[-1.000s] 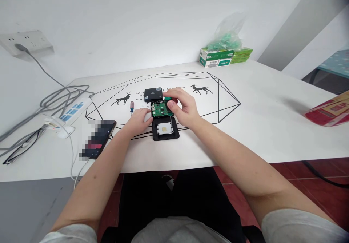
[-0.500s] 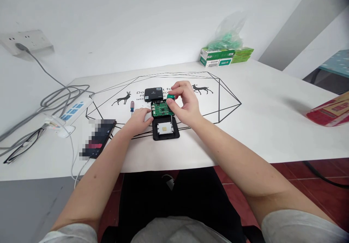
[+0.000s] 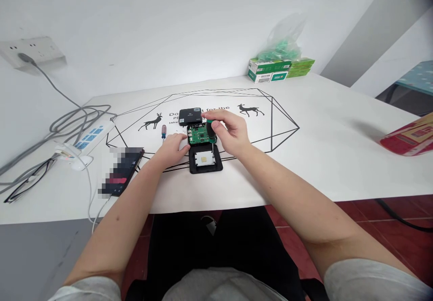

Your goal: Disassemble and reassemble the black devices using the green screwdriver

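Observation:
My right hand (image 3: 230, 131) grips a green and black screwdriver (image 3: 211, 132) by its handle. The shaft points down, its tip at the upper right of a silver metal plate (image 3: 204, 158) set in a black cover (image 3: 204, 170). Behind that cover lies a green circuit board (image 3: 198, 134) in a black case. My left hand (image 3: 173, 148) rests on the table with its fingers stretched out, fingertips at the left edge of the board's case. A black lid (image 3: 190, 116) with stickers sits behind the board.
Left of the board lies a second screwdriver (image 3: 164, 131) with a red and blue handle. A phone (image 3: 126, 175), glasses (image 3: 29, 181) and a power strip (image 3: 91, 137) with cables occupy the left side. Green boxes (image 3: 270, 69) stand at the back; a red package (image 3: 407, 138) is far right.
My right hand's fingers have shifted around the screwdriver handle, from raised and spread to lower and closer, uncovering more of the handle. My left hand stays in place.

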A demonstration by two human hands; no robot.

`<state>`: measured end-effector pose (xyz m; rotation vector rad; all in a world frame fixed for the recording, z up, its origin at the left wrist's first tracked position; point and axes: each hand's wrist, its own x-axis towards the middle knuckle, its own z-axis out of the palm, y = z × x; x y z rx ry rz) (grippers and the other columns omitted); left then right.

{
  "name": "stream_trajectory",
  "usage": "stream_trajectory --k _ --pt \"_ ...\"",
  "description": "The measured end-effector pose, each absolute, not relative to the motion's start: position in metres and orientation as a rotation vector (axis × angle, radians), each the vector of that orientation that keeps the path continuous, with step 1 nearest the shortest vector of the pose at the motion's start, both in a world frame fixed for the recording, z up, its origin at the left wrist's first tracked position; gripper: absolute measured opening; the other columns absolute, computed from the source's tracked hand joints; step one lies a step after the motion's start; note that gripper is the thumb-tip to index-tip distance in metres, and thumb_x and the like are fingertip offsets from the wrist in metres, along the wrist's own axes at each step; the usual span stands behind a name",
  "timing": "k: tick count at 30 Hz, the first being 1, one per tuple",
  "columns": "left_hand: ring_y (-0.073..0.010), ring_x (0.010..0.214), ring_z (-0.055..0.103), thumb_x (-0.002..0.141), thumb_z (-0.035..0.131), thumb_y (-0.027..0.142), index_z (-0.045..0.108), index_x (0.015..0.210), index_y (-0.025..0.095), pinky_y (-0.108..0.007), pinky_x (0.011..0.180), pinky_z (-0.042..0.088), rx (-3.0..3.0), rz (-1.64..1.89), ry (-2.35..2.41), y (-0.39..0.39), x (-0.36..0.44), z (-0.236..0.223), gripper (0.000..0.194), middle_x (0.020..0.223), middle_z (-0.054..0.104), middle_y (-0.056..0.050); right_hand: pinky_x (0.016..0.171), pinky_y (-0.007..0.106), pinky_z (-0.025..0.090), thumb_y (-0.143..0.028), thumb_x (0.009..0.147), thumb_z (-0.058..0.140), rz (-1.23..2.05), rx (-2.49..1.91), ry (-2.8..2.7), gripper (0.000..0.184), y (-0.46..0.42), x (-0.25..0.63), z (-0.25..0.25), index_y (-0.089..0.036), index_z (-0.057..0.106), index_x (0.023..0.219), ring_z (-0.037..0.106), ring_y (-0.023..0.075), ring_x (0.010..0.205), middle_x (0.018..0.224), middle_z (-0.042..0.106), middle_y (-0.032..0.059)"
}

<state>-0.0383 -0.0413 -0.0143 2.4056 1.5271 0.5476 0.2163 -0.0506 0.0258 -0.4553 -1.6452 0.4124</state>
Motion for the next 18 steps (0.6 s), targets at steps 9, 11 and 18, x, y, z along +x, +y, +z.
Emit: stream_trajectory --k 9,11,18 --pt "-0.038 0.133 0.06 0.101 0.054 0.044 0.064 0.134 0.019 -0.058 0.119 0.046 2.429 0.541 1.52 -0.039 -0.04 -0.016 0.042 0.136 0.069 -0.016 0.089 0.045 0.059 -0.034 0.106 0.055 0.388 -0.497 -1.7 0.024 -0.043 0.22 0.027 -0.029 0.078 0.113 0.07 0.0216 0.096 0.103 0.079 0.0044" --pt "-0.0383 0.133 0.06 0.101 0.054 0.043 0.065 0.134 0.018 -0.058 0.119 0.046 2.426 0.534 1.523 -0.039 -0.04 -0.016 0.043 0.136 0.069 -0.017 0.083 0.042 0.057 -0.041 0.102 0.063 0.383 -0.512 -1.678 0.019 -0.042 0.22 0.027 -0.028 0.075 0.11 0.064 0.0197 0.086 0.096 0.072 0.0032" --pt "-0.0382 0.134 0.059 0.101 0.052 0.043 0.064 0.135 0.018 -0.058 0.119 0.046 2.423 0.522 1.533 -0.041 -0.038 -0.014 0.044 0.138 0.069 -0.017 0.077 0.038 0.053 -0.039 0.084 0.087 0.343 -0.564 -1.545 0.032 -0.038 0.213 0.019 -0.028 0.063 0.101 0.054 0.0163 0.08 0.091 0.055 -0.0022"
